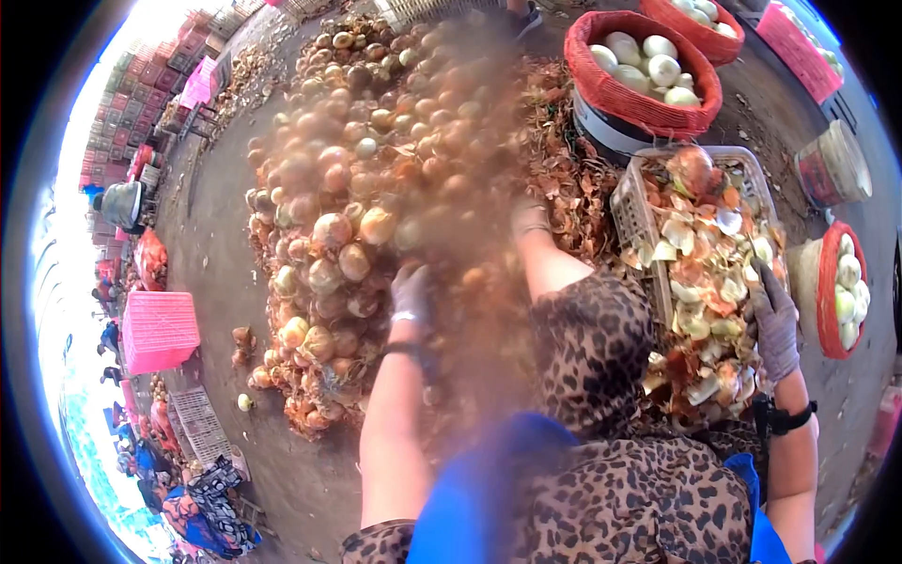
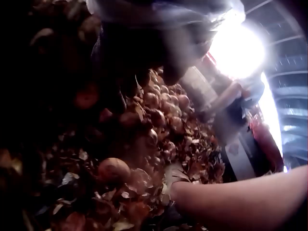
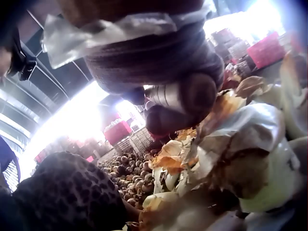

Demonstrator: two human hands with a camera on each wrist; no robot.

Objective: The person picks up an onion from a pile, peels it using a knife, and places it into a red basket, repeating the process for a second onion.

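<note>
So the work's happening right on a grey floor point(image 1: 211, 273) littered with dry skins, under a ribbed roof point(image 3: 17, 113), with stacked crates point(image 1: 132, 113) rising around 10 o'clock and harsh light flooding in at 9. A big pile of onions point(image 1: 329, 244) is spreading from roughly 9 to 12 o'clock, kinda smeared by blur in the head view. The left hand point(image 1: 411, 293) is reaching down at the pile's near side, just left of center, its grip looking fairly loose with fingers hanging apart; can't tell if they're touching an onion. A foot point(image 1: 531, 221) is resting by the skins at 1 o'clock. The gloved right hand point(image 1: 772, 324) is sitting at 3 o'clock over the peelings point(image 1: 695, 291), fingers bending in the wrist view, but I honestly can't tell how closed that grip is or whether it's holding anything. Container-wise, a pale crate point(image 1: 648, 211) under those peelings is overflowing, two red-rimmed tubs point(image 1: 695, 113) are holding pale peeled onions point(image 1: 663, 70) between 1 and 2, another red-rimmed tub point(image 1: 829, 320) is holding more at 3, a whitish bucket point(image 1: 832, 169) is standing between 2 and 3, and a pink crate point(image 1: 160, 331) is sitting near 9.
</note>
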